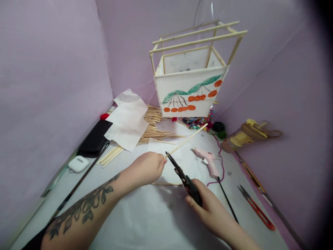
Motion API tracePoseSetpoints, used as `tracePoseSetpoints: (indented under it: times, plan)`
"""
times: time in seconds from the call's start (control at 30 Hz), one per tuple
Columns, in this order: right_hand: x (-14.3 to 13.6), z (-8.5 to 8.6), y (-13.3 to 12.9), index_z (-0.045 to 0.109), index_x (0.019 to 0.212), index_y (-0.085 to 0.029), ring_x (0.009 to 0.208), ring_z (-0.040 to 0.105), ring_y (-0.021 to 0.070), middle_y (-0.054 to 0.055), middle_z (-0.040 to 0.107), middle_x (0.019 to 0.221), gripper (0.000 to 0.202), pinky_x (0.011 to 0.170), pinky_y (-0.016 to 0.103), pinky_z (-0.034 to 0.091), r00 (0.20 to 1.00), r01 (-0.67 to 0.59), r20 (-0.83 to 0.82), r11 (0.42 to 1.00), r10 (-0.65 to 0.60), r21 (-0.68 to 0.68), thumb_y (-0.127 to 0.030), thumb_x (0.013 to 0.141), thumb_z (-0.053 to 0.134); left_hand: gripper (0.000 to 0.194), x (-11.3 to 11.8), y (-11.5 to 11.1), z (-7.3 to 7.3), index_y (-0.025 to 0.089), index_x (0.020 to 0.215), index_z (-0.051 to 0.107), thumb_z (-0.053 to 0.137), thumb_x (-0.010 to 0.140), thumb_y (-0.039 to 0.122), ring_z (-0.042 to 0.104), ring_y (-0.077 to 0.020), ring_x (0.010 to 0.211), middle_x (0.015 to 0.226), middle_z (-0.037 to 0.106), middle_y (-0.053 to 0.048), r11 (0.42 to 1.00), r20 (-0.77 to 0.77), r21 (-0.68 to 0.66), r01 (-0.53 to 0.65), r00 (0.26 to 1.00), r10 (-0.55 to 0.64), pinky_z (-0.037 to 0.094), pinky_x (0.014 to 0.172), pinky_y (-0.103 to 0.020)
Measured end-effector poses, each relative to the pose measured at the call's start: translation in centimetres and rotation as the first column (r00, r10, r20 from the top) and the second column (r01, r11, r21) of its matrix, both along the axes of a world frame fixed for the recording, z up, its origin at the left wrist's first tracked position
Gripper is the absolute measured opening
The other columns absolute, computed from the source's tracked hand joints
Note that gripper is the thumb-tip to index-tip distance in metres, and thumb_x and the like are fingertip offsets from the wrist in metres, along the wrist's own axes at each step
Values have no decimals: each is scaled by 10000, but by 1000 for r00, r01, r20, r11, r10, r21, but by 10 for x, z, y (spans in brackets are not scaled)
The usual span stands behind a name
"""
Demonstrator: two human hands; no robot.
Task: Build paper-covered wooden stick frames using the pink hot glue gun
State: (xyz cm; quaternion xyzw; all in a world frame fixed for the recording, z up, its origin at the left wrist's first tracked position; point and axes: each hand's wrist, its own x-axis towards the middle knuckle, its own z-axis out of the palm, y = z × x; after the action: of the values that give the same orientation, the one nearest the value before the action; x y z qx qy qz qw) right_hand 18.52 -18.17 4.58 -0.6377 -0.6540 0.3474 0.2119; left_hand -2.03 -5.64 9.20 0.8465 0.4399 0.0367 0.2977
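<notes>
My left hand (153,167) is closed round one end of a thin wooden stick (187,139), which slants up to the right. In my right hand (205,205) is a black-handled cutting tool (186,178); its tips meet the stick just beside my left fingers. Beyond both hands, a lantern-like box (192,93) of wooden sticks and white panels, with orange and green drawings on its front, hangs above the back of the table. A pink glue gun (208,160) lies to the right of the stick.
Bundled sticks (154,130) and crumpled white paper (127,121) lie at the back left, near a black case (95,139) and white earbud case (78,164). Rightward are a tumbler (243,135), red-handled snips (257,208), a cutter (252,172) and purple yarn (222,163).
</notes>
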Motion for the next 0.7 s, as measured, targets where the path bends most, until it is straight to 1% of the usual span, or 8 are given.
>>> tracePoseSetpoints:
  times: [0.07, 0.1, 0.17, 0.23, 0.3, 0.4, 0.6, 0.7]
  plan:
    - [-2, 0, 0, 492, 1054, -185, 831, 587, 231, 86, 607, 947, 293, 756, 366, 479, 998, 65, 4, 998, -65, -9, -350, 812, 512, 364, -2, 0, 4, 185, 687, 590, 333, 917, 301, 575, -186, 663, 693, 636, -46, 999, 57, -42, 15, 998, -13, 373, 613, -276]
    - [-3, 0, 0, 468, 1115, -183, 873, 592, 237, 98, 607, 1004, 359, 793, 377, 476, 996, 82, -16, 996, -83, -21, -345, 799, 520, 365, -4, 0, 5, 186, 674, 582, 335, 915, 303, 569, -179, 656, 681, 627, -38, 998, 84, -62, 27, 996, -22, 370, 613, -271]
    - [-4, 1, 1, 454, 1173, -183, 957, 586, 249, 111, 605, 1083, 420, 869, 400, 452, 996, 59, -63, 996, -63, -61, -334, 788, 524, 365, -5, 0, 7, 187, 653, 572, 338, 907, 305, 552, -167, 635, 650, 602, -23, 993, 128, -108, 45, 991, -31, 363, 609, -266]
    - [-3, 2, 2, 496, 1104, -184, 936, 583, 250, 97, 625, 1025, 338, 860, 402, 446, 997, -5, -77, 995, -3, -102, -320, 795, 513, 360, -6, 0, 7, 188, 645, 568, 342, 898, 308, 538, -162, 627, 631, 579, -14, 984, 160, -168, 56, 987, -29, 362, 609, -264]
    - [-2, 3, 3, 516, 988, -187, 848, 577, 235, 72, 632, 917, 221, 786, 377, 457, 996, -61, -75, 990, 52, -127, -306, 802, 506, 357, -6, 0, 5, 190, 644, 567, 342, 889, 318, 532, -165, 633, 628, 567, -13, 972, 175, -225, 64, 984, -24, 366, 613, -266]
    - [3, 3, 5, 500, 883, -193, 769, 550, 213, 48, 612, 834, 133, 707, 339, 447, 995, -101, -34, 987, 98, -126, -302, 807, 502, 354, -3, 1, -2, 186, 643, 563, 335, 878, 320, 524, -173, 641, 637, 560, -20, 961, 174, -273, 50, 985, -2, 365, 613, -274]
    - [14, 8, 23, 523, 856, -188, 733, 520, 193, 30, 609, 799, 118, 693, 314, 417, 990, -115, 63, 985, 124, -125, -287, 791, 531, 316, 0, 13, -24, 185, 637, 533, 358, 847, 343, 468, -163, 631, 637, 507, -7, 946, 237, -323, 23, 970, 57, 332, 594, -273]
    - [16, 8, 38, 525, 861, -185, 726, 508, 192, 30, 600, 790, 136, 684, 306, 402, 983, -143, 93, 981, 156, -133, -296, 784, 532, 283, -3, 20, -31, 189, 648, 515, 381, 826, 364, 407, -147, 576, 606, 445, 14, 932, 255, -360, -35, 957, 135, 288, 548, -270]
